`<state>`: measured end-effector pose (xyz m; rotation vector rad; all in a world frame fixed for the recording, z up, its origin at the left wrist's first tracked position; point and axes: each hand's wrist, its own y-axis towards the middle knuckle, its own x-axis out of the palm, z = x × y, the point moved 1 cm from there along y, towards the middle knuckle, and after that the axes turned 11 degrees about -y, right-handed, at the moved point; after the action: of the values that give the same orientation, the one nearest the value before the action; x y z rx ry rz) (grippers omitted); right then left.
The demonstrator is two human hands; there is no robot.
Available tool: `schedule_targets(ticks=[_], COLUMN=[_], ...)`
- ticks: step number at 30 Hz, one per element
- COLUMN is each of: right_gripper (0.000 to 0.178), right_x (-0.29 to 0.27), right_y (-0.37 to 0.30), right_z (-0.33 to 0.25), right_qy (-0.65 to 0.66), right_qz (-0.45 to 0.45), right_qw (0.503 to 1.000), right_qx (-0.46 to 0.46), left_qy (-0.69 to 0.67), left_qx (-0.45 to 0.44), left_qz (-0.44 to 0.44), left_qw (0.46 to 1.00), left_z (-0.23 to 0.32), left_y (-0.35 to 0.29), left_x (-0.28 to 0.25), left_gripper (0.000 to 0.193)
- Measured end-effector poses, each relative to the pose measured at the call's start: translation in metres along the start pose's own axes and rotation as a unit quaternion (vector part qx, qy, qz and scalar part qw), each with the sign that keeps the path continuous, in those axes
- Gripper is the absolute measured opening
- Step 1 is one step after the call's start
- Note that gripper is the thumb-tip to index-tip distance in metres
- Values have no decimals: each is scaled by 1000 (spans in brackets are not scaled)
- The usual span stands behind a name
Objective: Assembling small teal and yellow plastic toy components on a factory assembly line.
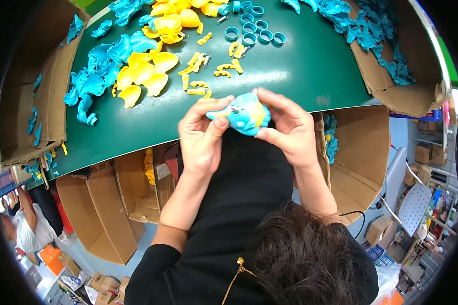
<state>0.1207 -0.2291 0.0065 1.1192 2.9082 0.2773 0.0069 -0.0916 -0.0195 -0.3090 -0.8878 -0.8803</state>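
Above the table's near edge, a blue plastic toy figure [247, 114] with yellow patches is held between both my hands. My left hand [201, 134] pinches its narrow left end with thumb and fingers. The rounder right end sits in my right hand [292, 132], thumb below and fingers above. A small dark grey bit shows on the toy's upper side; I cannot tell what it is. Just beyond lie small yellow plastic pieces [197, 84], some with little metal parts [206, 61] beside them. Several blue ring-shaped caps [232, 34] stand farther back.
Yellow curved shells [152, 84] and blue moulded parts [94, 84] are heaped at the left of the green table [300, 61]. Cardboard boxes flank it, the right one [417, 96] holding blue parts [387, 46]. More open boxes [99, 213] stand below the near edge. Another person [33, 226] is at far left.
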Motion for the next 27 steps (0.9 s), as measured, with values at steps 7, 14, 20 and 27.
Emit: schedule_targets(ticks=[7, 14, 20, 27], right_gripper=[31, 38, 44, 45], right_x=[-4, 1, -59, -75], right_y=[25, 28, 88, 135], right_z=[-5, 2, 4, 21], right_qy=[-144, -124, -81, -204], right_qz=[-97, -84, 61, 54], right_qw=[984, 988, 994, 976], right_qx=[-49, -22, -46, -57], left_qy=[288, 286, 190, 335], left_qx=[123, 100, 81, 34], left_qz=[-59, -8, 24, -40], left_qw=[948, 953, 978, 941], left_z=[4, -1, 1, 0], left_y=[12, 13, 14, 15], left_x=[4, 3, 17, -1], left_gripper=[29, 28, 36, 25])
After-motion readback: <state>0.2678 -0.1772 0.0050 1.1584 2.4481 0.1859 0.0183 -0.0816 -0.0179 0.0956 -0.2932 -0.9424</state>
